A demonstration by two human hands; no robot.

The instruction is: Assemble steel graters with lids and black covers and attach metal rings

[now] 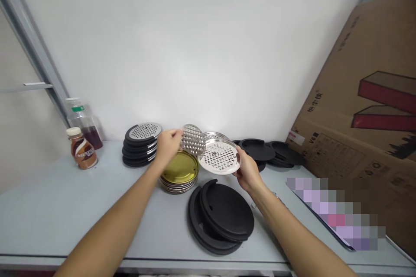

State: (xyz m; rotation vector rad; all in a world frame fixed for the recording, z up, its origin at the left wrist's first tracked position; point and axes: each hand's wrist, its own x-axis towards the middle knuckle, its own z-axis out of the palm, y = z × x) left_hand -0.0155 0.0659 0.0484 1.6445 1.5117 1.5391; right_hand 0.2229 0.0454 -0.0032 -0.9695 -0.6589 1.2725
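Note:
My left hand pinches the left edge of a round metal grater plate with raised teeth. Across from it, my right hand grips a shiny round metal rimmed plate by its right side; holes or teeth pattern its middle. The two plates are close together, overlapping in view. Below the left one is a stack of metal discs with a gold-coloured top. Nearer to me lie black round lids, one tilted on another. Further metal discs show partly behind the right plate.
At the left stands a stack of black rings with a perforated metal top. Beyond it are a brown bottle and a clear bottle of dark liquid. More black lids lie by the wall. A large cardboard box leans at right.

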